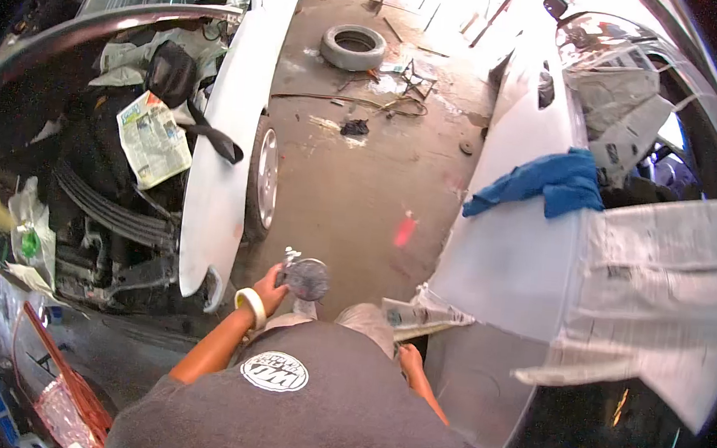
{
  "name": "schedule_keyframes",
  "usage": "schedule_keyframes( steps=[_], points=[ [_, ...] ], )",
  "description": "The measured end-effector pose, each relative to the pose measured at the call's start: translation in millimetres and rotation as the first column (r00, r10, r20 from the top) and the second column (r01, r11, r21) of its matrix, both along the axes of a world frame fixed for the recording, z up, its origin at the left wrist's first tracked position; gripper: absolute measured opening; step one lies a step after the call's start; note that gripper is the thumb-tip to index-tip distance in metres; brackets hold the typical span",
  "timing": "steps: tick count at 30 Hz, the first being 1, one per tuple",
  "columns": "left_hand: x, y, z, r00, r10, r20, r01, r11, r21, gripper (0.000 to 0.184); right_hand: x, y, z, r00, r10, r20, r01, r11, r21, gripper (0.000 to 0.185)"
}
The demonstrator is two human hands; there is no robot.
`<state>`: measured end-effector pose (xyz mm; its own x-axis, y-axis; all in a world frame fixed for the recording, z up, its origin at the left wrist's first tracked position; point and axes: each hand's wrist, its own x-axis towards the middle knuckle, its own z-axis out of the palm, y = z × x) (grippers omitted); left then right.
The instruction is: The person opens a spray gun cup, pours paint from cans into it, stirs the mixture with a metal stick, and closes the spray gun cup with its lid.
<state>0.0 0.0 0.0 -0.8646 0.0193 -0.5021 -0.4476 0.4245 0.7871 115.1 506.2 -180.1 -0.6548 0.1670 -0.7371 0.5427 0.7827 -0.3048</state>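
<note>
My left hand [269, 288] is closed on a round dark grey cup-like tool [308, 279] with a small metal fitting at its upper left, held in front of my body. A pale band circles that wrist. My right hand [409, 358] hangs low at my right side, beside the grey lower part of a car panel [483, 363]; its fingers are small and partly hidden, so what it holds cannot be made out. Folded newspaper [423, 315] sticks out from the panel's edge just above my right hand.
A blue cloth [541, 184] lies on the car panel at right, with masking newspaper [652, 275] beyond it. To the left stands a white fender [226, 153] by an open engine bay and a wheel [267, 178]. A tyre [352, 48] and a hose [344, 100] lie on the floor.
</note>
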Motion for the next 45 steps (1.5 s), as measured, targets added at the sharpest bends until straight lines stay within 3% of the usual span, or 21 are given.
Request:
schedule_keyframes(
  steps=[1,2,3,7,12,16,18,19,20,21,22,24,27,31,33,34,36,37,38,41,45],
  points=[
    [-1.8,9.9,7.2,1.000,-0.015,0.025,0.013,0.998,0.053,0.067,36.6,27.5,-41.1,0.991,0.095,-0.092,-0.087,0.992,0.090,0.039],
    [0.7,17.7,-9.7,0.986,-0.045,-0.161,0.053,0.998,0.043,0.066,45.5,36.5,-53.1,0.991,0.104,-0.084,-0.094,0.989,0.112,0.038],
    [-114.2,-11.8,4.7,0.988,-0.092,-0.128,0.084,0.994,-0.068,0.066,7.4,5.8,-60.6,0.993,0.088,0.072,-0.091,0.995,0.041,0.037],
    [-256.6,36.2,-29.3,0.950,-0.089,-0.298,0.089,0.996,-0.014,0.069,-107.4,9.3,-56.4,0.937,0.095,0.335,-0.101,0.995,-0.001,0.033],
    [-412.2,31.7,-39.8,0.958,0.003,-0.287,0.005,1.000,0.029,0.065,-352.6,45.0,-87.9,0.900,0.263,0.347,-0.277,0.961,-0.011,0.028],
    [-506.6,2.8,-42.5,0.969,0.128,-0.211,-0.134,0.991,-0.011,0.061,-626.9,68.8,-141.1,0.804,0.533,0.264,-0.565,0.823,0.057,0.026],
    [-552.4,-3.3,-11.2,0.949,0.239,-0.203,-0.245,0.970,-0.002,0.058,-811.5,93.3,-219.8,0.688,0.706,0.169,-0.726,0.659,0.198,0.025],
    [-574.8,-9.8,-13.8,0.937,0.293,-0.190,-0.292,0.956,0.034,0.057,-897.4,82.6,-205.0,0.719,0.695,-0.025,-0.646,0.681,0.345,0.028],
    [-594.5,-19.2,-29.9,0.913,0.338,-0.227,-0.332,0.941,0.065,0.056,-969.7,25.9,-99.1,0.800,0.575,-0.173,-0.478,0.784,0.396,0.031],
    [-620.5,-28.0,-31.6,0.908,0.367,-0.203,-0.355,0.930,0.090,0.056,-1030.2,-2.8,-44.9,0.684,0.559,-0.468,-0.415,0.827,0.379,0.025],
    [-652.0,-38.2,-28.1,0.902,0.390,-0.187,-0.374,0.920,0.117,0.056,-1102.2,-19.0,-36.7,0.530,0.558,-0.639,-0.406,0.828,0.387,0.027],
    [-709.8,-70.8,-35.6,0.907,0.392,-0.152,-0.365,0.914,0.179,0.055,-1205.3,-77.2,4.6,0.622,0.239,-0.746,-0.284,0.956,0.070,0.028],
    [-804.5,-121.7,-38.6,0.907,0.385,-0.168,-0.381,0.923,0.058,0.056,-1263.4,-180.4,61.1,0.765,-0.156,-0.624,-0.078,0.940,-0.331,0.028],
    [-940.3,-188.1,9.0,0.949,0.189,-0.252,-0.214,0.974,-0.076,0.059,-1268.7,-240.0,26.5,0.733,0.307,-0.607,-0.448,0.889,-0.091,0.029],
    [-999.5,-219.0,-0.4,0.964,0.124,-0.235,-0.153,0.982,-0.107,0.062,-1256.7,-241.6,-16.3,0.732,0.397,-0.553,-0.487,0.873,-0.017,0.030],
    [-1029.0,-229.2,11.5,0.968,0.109,-0.226,-0.134,0.986,-0.096,0.063,-1248.2,-249.4,-18.7,0.940,0.257,-0.226,-0.287,0.952,-0.108,0.036],
    [-1091.0,-245.5,20.2,0.964,0.089,-0.251,-0.103,0.994,-0.044,0.062,-1208.5,-224.0,-96.1,0.947,0.300,-0.116,-0.303,0.953,-0.017,0.038],
    [-1123.3,-252.7,22.7,0.964,0.096,-0.246,-0.102,0.995,-0.014,0.059,-1211.3,-240.6,-49.4,0.896,0.399,0.192,-0.410,0.912,0.017,0.039],
    [-1154.7,-259.8,24.7,0.966,0.110,-0.234,-0.107,0.994,0.025,0.058,-1215.1,-250.9,-37.2,0.850,0.433,0.298,-0.456,0.890,0.007,0.038],
    [-1250.1,-276.5,14.6,0.938,0.159,-0.309,-0.133,0.986,0.103,0.055,-1247.8,-260.6,-53.7,0.800,0.445,0.403,-0.476,0.879,-0.026,0.038],
    [-1384.5,-307.1,-16.3,0.932,0.243,-0.271,-0.172,0.950,0.260,0.054,-1388.9,-287.0,-87.2,0.788,0.476,0.391,-0.506,0.862,-0.030,0.038]
  ],
)
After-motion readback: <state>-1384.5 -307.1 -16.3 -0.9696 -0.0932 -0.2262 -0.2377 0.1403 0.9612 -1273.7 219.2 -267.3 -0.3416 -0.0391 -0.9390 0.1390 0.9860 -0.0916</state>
